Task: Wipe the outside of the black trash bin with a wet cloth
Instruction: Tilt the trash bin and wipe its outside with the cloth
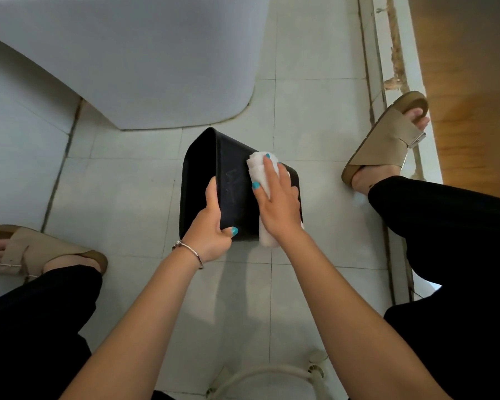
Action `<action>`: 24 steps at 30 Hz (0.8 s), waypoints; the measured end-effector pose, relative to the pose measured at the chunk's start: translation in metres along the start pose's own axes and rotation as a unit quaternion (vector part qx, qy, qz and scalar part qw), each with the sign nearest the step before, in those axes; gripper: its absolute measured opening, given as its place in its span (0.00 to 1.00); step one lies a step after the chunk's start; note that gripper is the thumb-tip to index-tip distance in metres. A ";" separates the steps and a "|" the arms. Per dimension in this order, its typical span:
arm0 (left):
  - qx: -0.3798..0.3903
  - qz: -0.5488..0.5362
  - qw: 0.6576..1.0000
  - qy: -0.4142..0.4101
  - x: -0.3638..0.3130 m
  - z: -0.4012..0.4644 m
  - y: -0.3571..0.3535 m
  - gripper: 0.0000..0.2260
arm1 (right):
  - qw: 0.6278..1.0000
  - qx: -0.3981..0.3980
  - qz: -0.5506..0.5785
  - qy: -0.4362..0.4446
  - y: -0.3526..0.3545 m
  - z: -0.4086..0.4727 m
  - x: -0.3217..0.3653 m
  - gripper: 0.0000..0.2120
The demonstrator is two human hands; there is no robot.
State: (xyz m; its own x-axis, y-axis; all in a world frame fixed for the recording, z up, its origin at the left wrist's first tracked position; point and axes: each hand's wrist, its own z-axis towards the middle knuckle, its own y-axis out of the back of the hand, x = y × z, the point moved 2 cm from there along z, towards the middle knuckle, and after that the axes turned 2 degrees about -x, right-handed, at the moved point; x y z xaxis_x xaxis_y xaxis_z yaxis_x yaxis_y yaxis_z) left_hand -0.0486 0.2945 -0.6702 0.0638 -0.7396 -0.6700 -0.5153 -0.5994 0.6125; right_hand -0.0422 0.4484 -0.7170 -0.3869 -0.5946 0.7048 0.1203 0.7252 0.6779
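Observation:
The black trash bin (231,180) lies tipped on its side on the white tiled floor, a broad side wall facing up. My left hand (211,229) grips its near left edge, thumb on the wall and fingers curled round the side. My right hand (277,200) lies flat on a white folded cloth (257,166) and presses it against the right part of the upturned wall. The cloth sticks out beyond my fingertips and below my palm at the bin's near edge.
A white toilet base (145,67) stands just beyond the bin. My feet in tan sandals rest at the left (44,252) and right (387,142). A door sill (387,82) and wooden floor run along the right. A white hose (272,373) lies near the bottom.

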 end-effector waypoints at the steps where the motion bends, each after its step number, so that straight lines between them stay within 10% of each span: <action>1: 0.001 0.008 1.000 -0.002 -0.001 0.001 -0.001 0.48 | 1.000 -0.001 -0.002 0.018 0.001 -0.003 0.006 0.27; 9: -0.002 0.045 0.999 -0.003 -0.006 0.002 -0.002 0.47 | 0.994 -0.014 -0.002 0.107 0.000 -0.014 0.031 0.25; 24: -0.016 -0.022 1.000 -0.003 0.010 -0.009 0.001 0.46 | 0.994 0.000 -0.021 -0.105 -0.006 0.013 -0.007 0.25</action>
State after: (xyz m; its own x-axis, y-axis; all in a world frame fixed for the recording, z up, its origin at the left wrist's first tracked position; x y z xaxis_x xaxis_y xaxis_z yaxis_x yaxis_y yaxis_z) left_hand -0.0409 0.2836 -0.6730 0.0803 -0.7100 -0.6996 -0.4846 -0.6412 0.5950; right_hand -0.0523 0.4527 -0.7293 -0.5732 -0.5388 0.6174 0.1010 0.7012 0.7058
